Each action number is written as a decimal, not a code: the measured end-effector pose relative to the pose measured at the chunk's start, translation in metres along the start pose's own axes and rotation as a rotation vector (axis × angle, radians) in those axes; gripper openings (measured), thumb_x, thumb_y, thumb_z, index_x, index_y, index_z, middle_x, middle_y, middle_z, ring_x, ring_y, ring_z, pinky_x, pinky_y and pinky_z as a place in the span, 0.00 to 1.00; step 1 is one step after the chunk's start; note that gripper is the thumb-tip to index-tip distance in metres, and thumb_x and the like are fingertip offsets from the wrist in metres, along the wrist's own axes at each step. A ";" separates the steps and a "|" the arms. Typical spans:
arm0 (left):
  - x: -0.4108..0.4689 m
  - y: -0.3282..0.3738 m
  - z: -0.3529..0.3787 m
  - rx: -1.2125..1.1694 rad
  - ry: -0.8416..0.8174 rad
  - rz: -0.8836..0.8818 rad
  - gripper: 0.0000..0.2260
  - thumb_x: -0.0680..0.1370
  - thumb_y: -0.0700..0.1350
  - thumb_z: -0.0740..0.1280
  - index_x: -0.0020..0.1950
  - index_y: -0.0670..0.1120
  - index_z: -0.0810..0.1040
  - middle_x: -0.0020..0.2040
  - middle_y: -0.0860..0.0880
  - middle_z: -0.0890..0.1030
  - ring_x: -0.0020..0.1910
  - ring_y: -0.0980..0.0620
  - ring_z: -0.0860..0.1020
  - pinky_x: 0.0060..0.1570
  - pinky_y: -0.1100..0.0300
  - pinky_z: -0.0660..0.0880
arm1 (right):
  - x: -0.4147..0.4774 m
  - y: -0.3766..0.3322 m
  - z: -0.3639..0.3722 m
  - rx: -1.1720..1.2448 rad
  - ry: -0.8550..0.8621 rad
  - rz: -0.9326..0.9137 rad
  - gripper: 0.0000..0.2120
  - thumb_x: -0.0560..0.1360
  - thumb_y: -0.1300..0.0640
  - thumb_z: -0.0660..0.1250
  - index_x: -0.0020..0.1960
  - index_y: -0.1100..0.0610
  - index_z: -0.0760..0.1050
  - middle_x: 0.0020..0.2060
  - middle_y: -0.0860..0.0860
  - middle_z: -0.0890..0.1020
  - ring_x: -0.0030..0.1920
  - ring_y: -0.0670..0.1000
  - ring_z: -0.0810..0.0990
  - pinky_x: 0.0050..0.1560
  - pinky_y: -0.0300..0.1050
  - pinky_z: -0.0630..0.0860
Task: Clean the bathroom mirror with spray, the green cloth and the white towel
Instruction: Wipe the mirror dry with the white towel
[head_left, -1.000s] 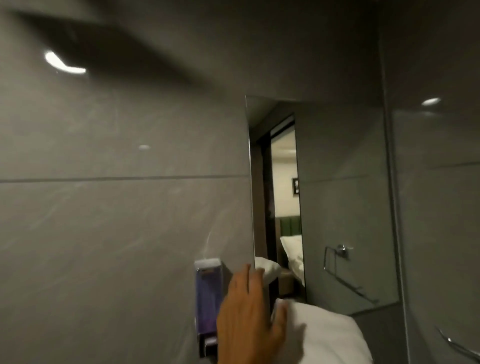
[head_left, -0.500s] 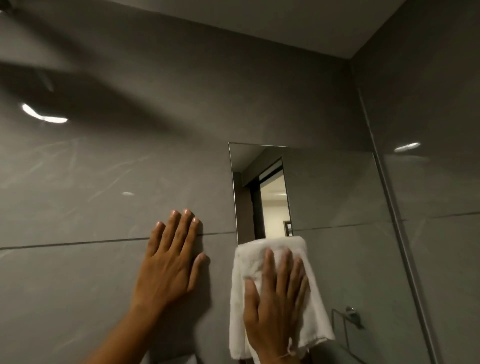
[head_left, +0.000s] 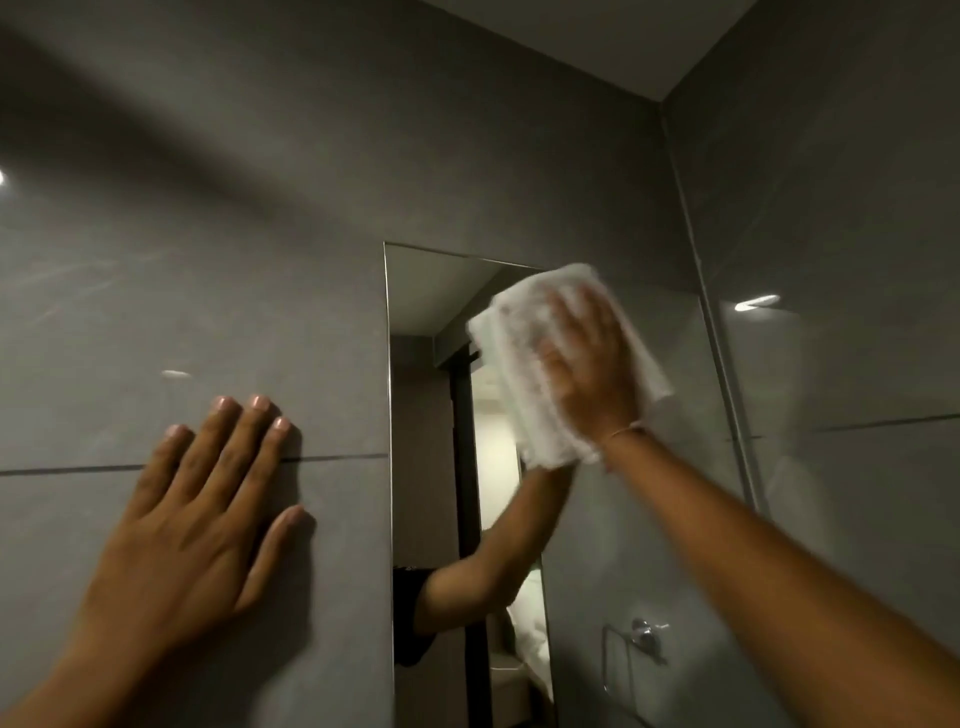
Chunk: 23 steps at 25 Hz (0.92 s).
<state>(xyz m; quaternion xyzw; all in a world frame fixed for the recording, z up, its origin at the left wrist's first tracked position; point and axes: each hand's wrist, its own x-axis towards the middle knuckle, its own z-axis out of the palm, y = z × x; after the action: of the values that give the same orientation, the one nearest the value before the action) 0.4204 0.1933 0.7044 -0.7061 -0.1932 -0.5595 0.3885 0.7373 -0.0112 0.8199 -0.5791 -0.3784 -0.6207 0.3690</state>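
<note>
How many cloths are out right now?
1: the white towel, pressed on the mirror near its top under the right hand. The left hand lies bare on the wall. The green cloth isn't in view.

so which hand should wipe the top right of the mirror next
Right. The right hand already presses the towel flat on the mirror near its top edge, close to that corner. The left hand is empty, flat on the wall beside the mirror, likely bracing.

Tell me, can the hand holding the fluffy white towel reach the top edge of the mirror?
Probably yes. The right hand presses the white towel just below the wall mirror's top edge, nothing between.
</note>
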 end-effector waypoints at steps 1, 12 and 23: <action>0.000 0.000 0.002 0.005 0.000 0.002 0.33 0.79 0.59 0.51 0.77 0.39 0.63 0.79 0.39 0.62 0.81 0.42 0.56 0.78 0.40 0.55 | 0.004 0.040 -0.006 0.007 0.015 0.183 0.31 0.78 0.37 0.47 0.76 0.51 0.62 0.77 0.56 0.64 0.77 0.60 0.61 0.75 0.60 0.59; -0.004 -0.004 0.011 0.002 -0.020 -0.015 0.33 0.78 0.59 0.51 0.79 0.41 0.60 0.81 0.40 0.58 0.82 0.41 0.52 0.79 0.39 0.51 | 0.000 -0.109 0.001 0.072 0.010 -0.027 0.28 0.78 0.37 0.53 0.77 0.42 0.58 0.79 0.50 0.60 0.78 0.57 0.55 0.76 0.61 0.55; -0.004 -0.004 0.005 -0.041 -0.039 -0.010 0.36 0.78 0.62 0.50 0.80 0.42 0.56 0.81 0.40 0.56 0.82 0.41 0.50 0.80 0.42 0.47 | -0.249 -0.180 -0.039 0.003 -0.272 0.032 0.35 0.76 0.34 0.55 0.79 0.41 0.47 0.81 0.48 0.46 0.80 0.57 0.46 0.73 0.64 0.53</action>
<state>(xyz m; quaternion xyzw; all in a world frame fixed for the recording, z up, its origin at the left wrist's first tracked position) 0.4199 0.2004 0.7015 -0.7239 -0.1928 -0.5514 0.3672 0.5728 0.0382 0.5623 -0.6632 -0.4165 -0.5302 0.3248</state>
